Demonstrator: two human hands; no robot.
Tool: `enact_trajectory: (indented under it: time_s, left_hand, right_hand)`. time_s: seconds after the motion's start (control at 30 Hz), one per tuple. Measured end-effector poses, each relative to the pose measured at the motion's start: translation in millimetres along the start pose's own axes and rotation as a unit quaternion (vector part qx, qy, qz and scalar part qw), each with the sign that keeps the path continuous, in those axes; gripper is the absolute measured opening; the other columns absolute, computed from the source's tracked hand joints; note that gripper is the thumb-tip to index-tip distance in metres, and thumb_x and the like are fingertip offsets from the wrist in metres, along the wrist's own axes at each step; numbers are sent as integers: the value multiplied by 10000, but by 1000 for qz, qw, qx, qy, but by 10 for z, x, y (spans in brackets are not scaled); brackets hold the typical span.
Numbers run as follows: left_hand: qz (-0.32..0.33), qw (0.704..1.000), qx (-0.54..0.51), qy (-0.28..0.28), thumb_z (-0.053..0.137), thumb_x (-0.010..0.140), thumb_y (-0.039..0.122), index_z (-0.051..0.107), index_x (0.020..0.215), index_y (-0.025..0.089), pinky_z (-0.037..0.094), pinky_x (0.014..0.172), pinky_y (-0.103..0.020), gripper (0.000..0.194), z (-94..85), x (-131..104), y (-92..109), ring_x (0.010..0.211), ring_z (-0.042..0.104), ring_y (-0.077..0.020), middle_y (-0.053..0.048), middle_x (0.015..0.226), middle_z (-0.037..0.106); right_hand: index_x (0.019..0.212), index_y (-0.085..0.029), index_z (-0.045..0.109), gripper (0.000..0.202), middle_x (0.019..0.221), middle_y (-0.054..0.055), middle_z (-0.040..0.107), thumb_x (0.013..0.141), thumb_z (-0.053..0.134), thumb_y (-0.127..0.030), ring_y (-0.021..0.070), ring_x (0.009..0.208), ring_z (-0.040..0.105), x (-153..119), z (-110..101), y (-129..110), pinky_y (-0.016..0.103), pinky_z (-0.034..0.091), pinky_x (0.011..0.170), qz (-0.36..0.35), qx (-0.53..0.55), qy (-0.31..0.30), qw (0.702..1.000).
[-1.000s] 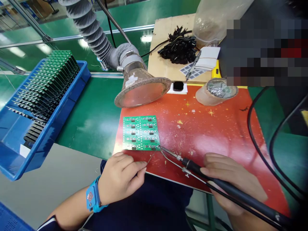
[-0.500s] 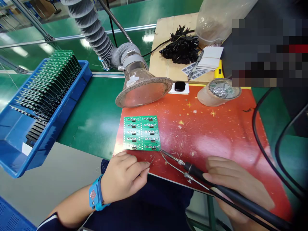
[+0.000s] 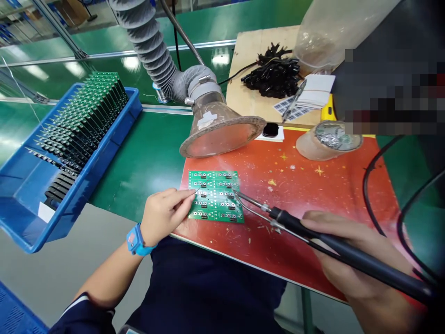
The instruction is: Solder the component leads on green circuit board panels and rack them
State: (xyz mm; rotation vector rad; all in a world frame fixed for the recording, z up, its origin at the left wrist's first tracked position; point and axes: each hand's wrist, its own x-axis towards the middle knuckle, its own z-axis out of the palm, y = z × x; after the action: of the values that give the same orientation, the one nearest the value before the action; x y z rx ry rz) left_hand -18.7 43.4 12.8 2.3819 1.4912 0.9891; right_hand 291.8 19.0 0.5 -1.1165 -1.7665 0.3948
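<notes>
A green circuit board panel (image 3: 212,200) with rows of small components lies on the red mat. My left hand (image 3: 166,211), with a blue wrist strap (image 3: 137,240), reaches over the panel's left edge. Its thumb and forefinger are pinched on a thin wire-like piece (image 3: 197,190), whose kind is too small to tell. My right hand (image 3: 361,250) is wrapped round the black handle of a soldering iron (image 3: 295,223) that has a thin metal tube along its side. The iron's tip is at the right column of the panel, around the middle row; contact cannot be made out.
A fume extractor hood (image 3: 222,132) hangs just behind the panel. At left stands a blue bin (image 3: 114,139) of upright boards (image 3: 86,111). Behind the red mat (image 3: 278,185) are a round container (image 3: 327,141), a smartwatch (image 3: 270,130) and black cables (image 3: 271,74). Cords hang at right.
My left hand has moved up from below the panel to its left edge. The soldering iron's tip has gone from the bottom right corner up to the right column. The camera view has shifted slightly.
</notes>
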Motion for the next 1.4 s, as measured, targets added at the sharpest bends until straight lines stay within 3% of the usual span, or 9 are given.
enact_trajectory:
  time_s: [0.17,0.33,0.97,1.4]
  left_hand:
    - [-14,1000,-20,0,560,935,250,734,927,151,402,481,-198,201,95,100,-54,470,510,-77,22,563,590]
    - [-26,999,-36,-5,546,938,254,728,924,146,417,490,-206,212,126,109,-58,477,520,-81,20,574,596]
    - [-28,999,-35,-23,520,948,284,729,927,171,460,518,-226,238,207,220,-68,500,564,-88,6,636,675]
    - [-19,999,-30,-15,534,938,258,726,894,164,436,506,-218,218,215,221,-37,485,546,-87,8,608,659]
  right_hand:
    - [957,-234,667,128,827,41,748,863,601,-292,161,654,718,279,265,44,225,583,549,-32,-59,-49,997]
    - [988,-238,645,151,832,17,755,852,581,-233,154,662,725,373,435,39,219,589,580,-42,-72,-78,994]
    - [1014,-244,634,164,856,38,744,864,576,-214,168,712,720,353,397,85,242,584,610,-30,-44,-117,992]
    - [1005,-244,633,147,823,38,740,870,574,-230,174,664,711,356,354,84,261,576,579,-58,-46,-93,993]
